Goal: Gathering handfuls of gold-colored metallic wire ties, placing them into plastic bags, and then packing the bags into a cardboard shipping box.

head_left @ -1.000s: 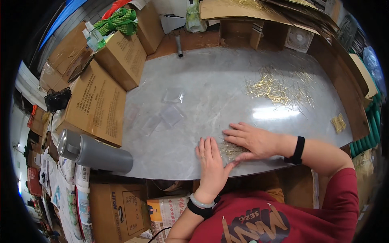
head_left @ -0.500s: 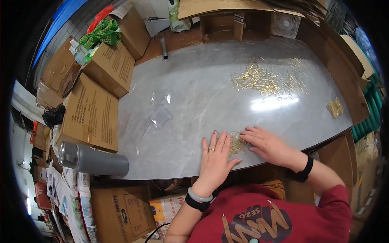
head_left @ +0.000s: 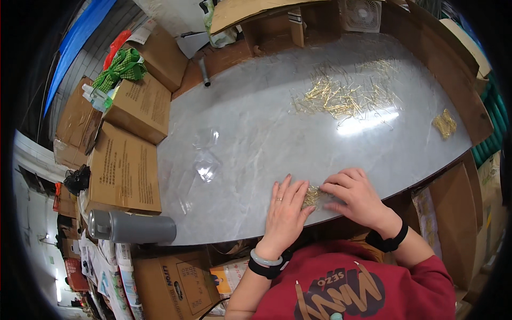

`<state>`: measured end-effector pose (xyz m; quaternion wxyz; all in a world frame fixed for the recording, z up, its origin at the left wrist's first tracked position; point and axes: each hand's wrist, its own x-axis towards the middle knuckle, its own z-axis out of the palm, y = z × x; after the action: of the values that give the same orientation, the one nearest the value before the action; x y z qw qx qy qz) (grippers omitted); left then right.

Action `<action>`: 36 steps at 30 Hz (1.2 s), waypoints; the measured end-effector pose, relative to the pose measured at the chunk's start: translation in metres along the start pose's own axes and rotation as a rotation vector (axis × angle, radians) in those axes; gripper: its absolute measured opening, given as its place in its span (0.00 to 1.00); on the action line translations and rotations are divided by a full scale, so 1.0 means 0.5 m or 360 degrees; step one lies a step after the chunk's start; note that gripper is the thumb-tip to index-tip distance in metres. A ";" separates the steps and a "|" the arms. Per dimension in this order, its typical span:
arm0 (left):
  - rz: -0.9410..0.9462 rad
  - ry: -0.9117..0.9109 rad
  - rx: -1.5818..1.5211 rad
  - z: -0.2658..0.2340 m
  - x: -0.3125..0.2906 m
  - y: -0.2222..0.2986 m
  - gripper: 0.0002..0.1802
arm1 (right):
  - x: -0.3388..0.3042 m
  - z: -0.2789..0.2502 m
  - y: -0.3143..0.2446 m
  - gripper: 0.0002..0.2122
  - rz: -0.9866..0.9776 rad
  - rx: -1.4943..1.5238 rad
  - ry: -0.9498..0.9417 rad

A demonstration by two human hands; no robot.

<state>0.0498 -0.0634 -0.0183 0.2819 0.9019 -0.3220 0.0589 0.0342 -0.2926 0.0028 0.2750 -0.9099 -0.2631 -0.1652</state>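
A small packet of thin gold metal pins (head_left: 311,197), apparently in clear plastic, lies near the table's front edge between my hands. My left hand (head_left: 288,209) is flat on the tabletop, its fingers stretched out along the packet's left side and the thumb by its lower edge. From the right, my right hand (head_left: 353,196) touches the packet with bent fingertips, the thumb held apart. Farther back is a loose heap of similar gold pins (head_left: 341,96). A compact gold bundle of pins (head_left: 444,124) sits near the right edge. Several clear plastic bags (head_left: 206,166) lie to the left.
A grey bottle (head_left: 138,227) lies on its side at the front left. Cardboard boxes (head_left: 125,168) line the left side, and a cardboard wall (head_left: 448,69) borders the right. Toward the back are a dark tube (head_left: 204,72) and a white fan (head_left: 362,15).
My right hand has lifted a little, with its fingers more bent and drawn back along the packet. My left hand stays beside it. The whole view has shifted slightly.
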 end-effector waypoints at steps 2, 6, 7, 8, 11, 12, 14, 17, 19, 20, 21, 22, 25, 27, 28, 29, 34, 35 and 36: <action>0.0017 -0.0013 0.0029 -0.002 0.001 0.000 0.32 | 0.002 0.021 0.025 0.17 -0.0043 0.0075 -0.0020; 0.0022 -0.0011 0.0072 -0.003 0.002 0.006 0.32 | 0.015 0.054 0.010 0.16 0.0080 0.0120 0.0117; 0.0027 -0.0010 0.0078 -0.004 0.002 0.007 0.32 | 0.012 0.070 -0.004 0.17 0.0130 0.0156 0.0201; 0.0024 -0.0008 0.0082 -0.003 0.000 0.007 0.32 | 0.010 0.084 -0.020 0.17 0.0178 0.0194 0.0278; -0.0043 0.0044 0.0054 0.004 -0.005 0.001 0.35 | 0.017 0.098 -0.063 0.19 0.0241 0.0294 0.0324; -0.0037 0.0053 0.0049 0.004 -0.006 0.001 0.36 | 0.015 0.093 -0.062 0.20 0.0285 0.0498 0.0278; -0.0025 0.0075 0.0042 0.004 -0.007 0.003 0.40 | 0.012 0.084 -0.048 0.19 0.0329 0.0512 0.0335; -0.0038 0.0101 -0.0086 0.002 -0.011 -0.002 0.47 | 0.013 0.058 -0.037 0.24 0.0241 0.0392 0.0138; -0.0042 0.0083 -0.0158 -0.001 -0.010 -0.002 0.52 | 0.016 0.055 -0.045 0.28 0.0203 0.0331 -0.0037; -0.0046 0.0071 -0.0193 -0.003 -0.010 -0.002 0.54 | 0.021 0.058 -0.047 0.29 0.0108 0.0360 -0.0117; -0.0049 0.0078 -0.0289 -0.004 -0.011 -0.004 0.54 | 0.032 0.060 -0.047 0.31 0.0012 0.0389 -0.0197; -0.0052 0.0086 -0.0386 -0.007 -0.012 -0.007 0.55 | 0.040 0.062 -0.044 0.33 -0.0084 0.0417 -0.0278; -0.0036 0.0109 -0.0492 -0.032 -0.020 -0.015 0.55 | 0.059 0.066 -0.036 0.33 -0.0133 0.0372 -0.0314; -0.0054 0.0061 -0.0362 -0.054 -0.026 -0.022 0.54 | 0.065 0.063 -0.029 0.31 -0.0201 0.0335 -0.0316; -0.0085 0.0008 -0.0225 -0.067 -0.033 -0.026 0.53 | 0.066 0.062 -0.025 0.29 -0.0235 0.0317 -0.0316; -0.0124 -0.0049 -0.0088 -0.077 -0.042 -0.027 0.52 | 0.064 0.066 -0.024 0.27 -0.0231 0.0370 -0.0290; -0.0471 -0.0030 0.0080 -0.095 -0.054 -0.006 0.35 | 0.045 0.083 -0.015 0.17 -0.0309 0.0412 -0.0217; -0.0521 -0.0027 0.0022 -0.095 -0.050 -0.001 0.32 | 0.045 0.082 -0.016 0.17 -0.0336 0.0395 -0.0206; -0.0527 -0.0035 -0.0047 -0.094 -0.049 -0.003 0.31 | 0.045 0.081 -0.016 0.16 -0.0362 0.0378 -0.0193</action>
<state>0.0348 -0.0233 0.0129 0.2973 0.9390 -0.1729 -0.0031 0.0543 -0.2543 -0.0160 0.3436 -0.8437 -0.3981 -0.1078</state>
